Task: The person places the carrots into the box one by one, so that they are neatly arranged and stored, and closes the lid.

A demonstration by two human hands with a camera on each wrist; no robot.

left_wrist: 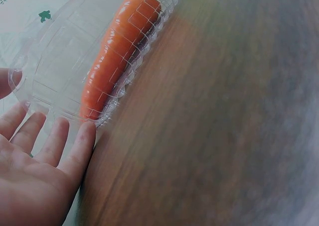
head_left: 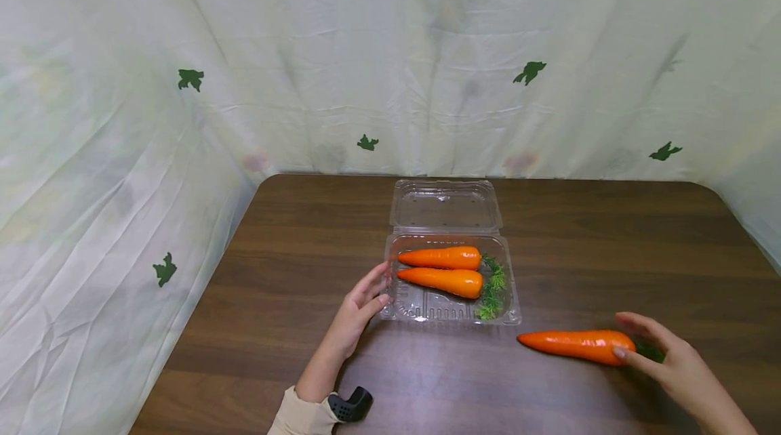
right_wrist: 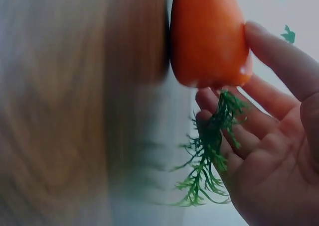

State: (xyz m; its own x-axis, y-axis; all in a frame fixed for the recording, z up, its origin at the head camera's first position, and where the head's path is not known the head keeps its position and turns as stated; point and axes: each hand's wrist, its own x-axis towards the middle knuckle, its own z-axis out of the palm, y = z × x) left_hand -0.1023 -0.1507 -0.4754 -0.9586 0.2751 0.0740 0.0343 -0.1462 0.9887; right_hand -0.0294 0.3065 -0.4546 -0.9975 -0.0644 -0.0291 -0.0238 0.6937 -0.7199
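A clear plastic clamshell box [head_left: 421, 309] stands on the table with its lid [head_left: 445, 208] folded back. Two orange carrots lie in it side by side, a rear carrot [head_left: 439, 257] and a front carrot [head_left: 442, 282], with feathery green tops [head_left: 493, 289] at the right. My left hand [head_left: 356, 309] touches the box's left edge, its fingers nearly straight. To the right of the box, a third carrot [head_left: 573, 343] lies on the table, tip pointing left. My right hand [head_left: 677, 357] is around its thick end, thumb touching the near side; its greens [right_wrist: 209, 151] hang by the palm.
The dark wood table [head_left: 293, 259] ends at a pale fabric curtain [head_left: 390, 83] printed with green birds and leaves. A black device [head_left: 350, 404] is worn at my left wrist, over a beige sleeve [head_left: 299, 415].
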